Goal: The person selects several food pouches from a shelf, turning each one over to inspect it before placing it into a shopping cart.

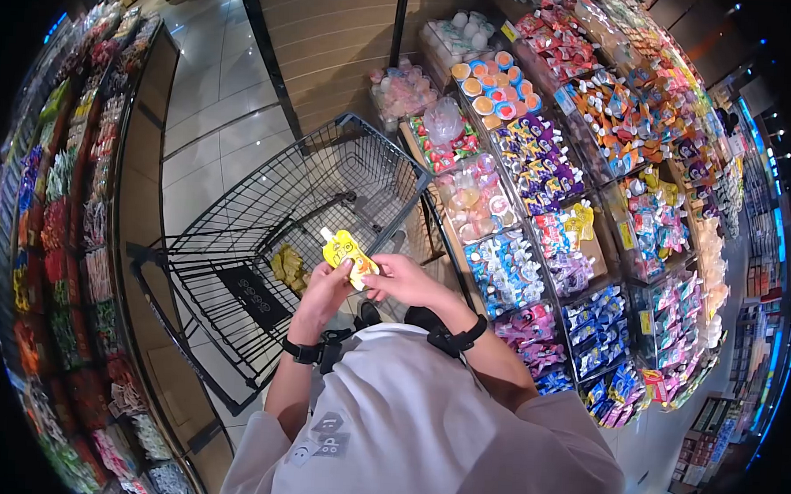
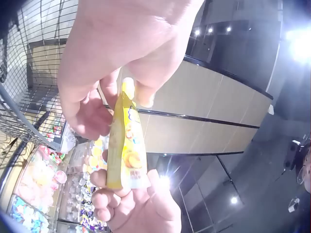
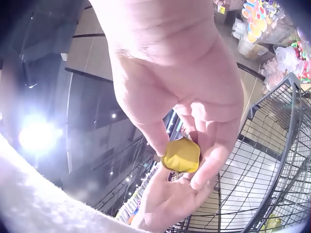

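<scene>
The yellow spouted pouch is up in front of you, above the shopping cart, with both hands on it. Your left hand pinches it towards its upper, spout end, the thumb lying over the printed face. Your right hand has the flat bottom end between thumb and fingers; seen from the right wrist, that end points back into your palm side. The long axis runs on a slant in the head view, from the pale cap at the upper left, pointing away from your body, down to the base at the lower right. So the cap lies just beyond your left fingers — that hand is the nearer one to it — while the right is nearer the base. The pouch looks glossy and bright yellow, with dark cartoon-like print and a picture of orange fruit low on the front; its lettering is too small to read. The left wrist view shows it edge-on, narrow at the spout and widening to the base, and the base itself is plain gold-yellow. Below your left hand, yellow packets lie in the cart. To your right stand open bins, one holding blue-and-white packets near the cart's side.
</scene>
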`<state>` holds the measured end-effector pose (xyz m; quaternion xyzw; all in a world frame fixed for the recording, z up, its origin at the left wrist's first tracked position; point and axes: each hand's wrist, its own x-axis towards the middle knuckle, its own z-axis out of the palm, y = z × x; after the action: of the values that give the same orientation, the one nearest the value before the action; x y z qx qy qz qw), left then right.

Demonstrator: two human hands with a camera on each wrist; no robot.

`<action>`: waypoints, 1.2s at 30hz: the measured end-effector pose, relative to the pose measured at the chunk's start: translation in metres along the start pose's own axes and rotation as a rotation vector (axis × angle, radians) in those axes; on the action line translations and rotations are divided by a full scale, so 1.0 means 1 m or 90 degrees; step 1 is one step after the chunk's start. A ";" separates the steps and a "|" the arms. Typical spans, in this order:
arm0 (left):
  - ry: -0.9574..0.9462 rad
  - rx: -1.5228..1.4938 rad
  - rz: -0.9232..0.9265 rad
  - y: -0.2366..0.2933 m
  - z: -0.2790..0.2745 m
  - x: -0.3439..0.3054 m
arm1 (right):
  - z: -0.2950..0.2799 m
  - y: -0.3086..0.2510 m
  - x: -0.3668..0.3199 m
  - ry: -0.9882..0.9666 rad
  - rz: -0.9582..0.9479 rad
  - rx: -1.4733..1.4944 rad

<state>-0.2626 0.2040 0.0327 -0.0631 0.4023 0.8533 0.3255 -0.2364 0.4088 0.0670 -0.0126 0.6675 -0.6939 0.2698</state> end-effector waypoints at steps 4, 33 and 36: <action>0.089 -0.028 -0.015 0.002 -0.010 0.003 | -0.006 0.006 0.000 0.007 -0.012 -0.119; 0.561 0.222 -0.190 0.017 -0.253 0.019 | -0.098 0.100 -0.116 0.253 0.196 0.052; 0.441 0.254 -0.177 0.017 -0.241 0.016 | -0.102 0.096 -0.120 0.272 0.202 0.053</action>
<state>-0.3224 0.0289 -0.1235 -0.3357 0.6329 0.6350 0.2889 -0.1381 0.5536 0.0078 0.2500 0.6736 -0.6571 0.2281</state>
